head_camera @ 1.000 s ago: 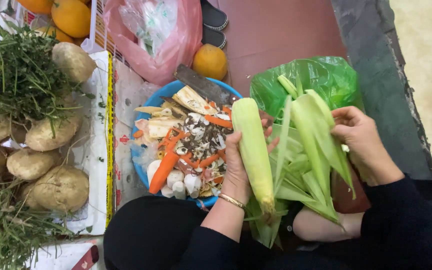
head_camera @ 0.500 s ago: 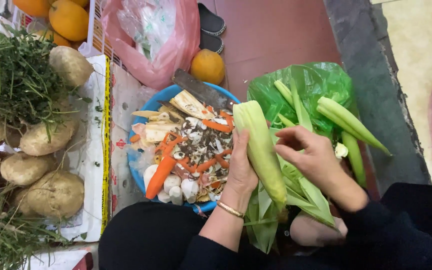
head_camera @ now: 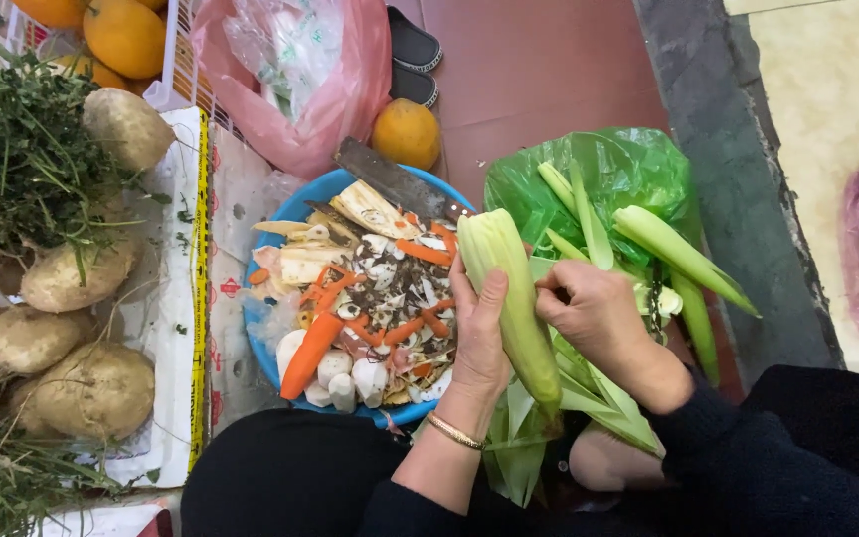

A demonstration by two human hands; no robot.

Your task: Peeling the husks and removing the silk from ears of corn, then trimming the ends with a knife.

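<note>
Left hand (head_camera: 479, 333) clamps a pale green, part-husked corn cob (head_camera: 509, 298) over a green plastic bag (head_camera: 628, 169); right hand (head_camera: 599, 318) pinches a husk leaf. Mid-husking, pull next w/ firm tug.

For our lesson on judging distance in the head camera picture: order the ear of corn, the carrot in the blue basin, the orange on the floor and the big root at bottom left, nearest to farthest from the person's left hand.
From the left hand:
1. Ear of corn, in its grip.
2. Carrot, left, in the blue basin.
3. Orange, up on the red floor.
4. Big root, far left on the paper.
</note>
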